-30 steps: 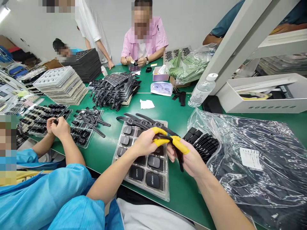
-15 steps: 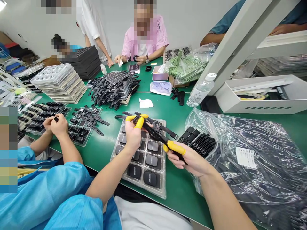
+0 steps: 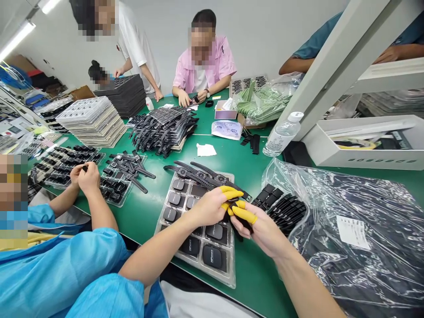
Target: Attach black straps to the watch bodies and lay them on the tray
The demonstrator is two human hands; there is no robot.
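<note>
My left hand point(image 3: 217, 204) and my right hand point(image 3: 256, 221), with yellow covers on some fingertips, meet over the right edge of a clear plastic tray point(image 3: 230, 265). The left fingers are closed on a black smartwatch point(image 3: 233, 200), mostly hidden by the fingers. Its black strap point(image 3: 239, 235) is pinched in my right hand and hangs below it. Three other smartwatches point(image 3: 201, 176) with straps lie across the far end of the tray. Square black pieces with white lettering point(image 3: 212, 257) sit in the tray's pockets.
Right of my hands, black straps point(image 3: 286, 210) spill from a large clear bag point(image 3: 380, 221). A water bottle point(image 3: 283, 134) and a white box point(image 3: 371, 152) stand behind. A co-worker's hands point(image 3: 88, 176) are at the left, near loose watches point(image 3: 129, 168). Stacked trays point(image 3: 94, 121) stand farther back.
My left hand has moved right and down to meet my right hand, bringing the watch end of the strap along. The view has shifted slightly. The watches on the tray stay there.
</note>
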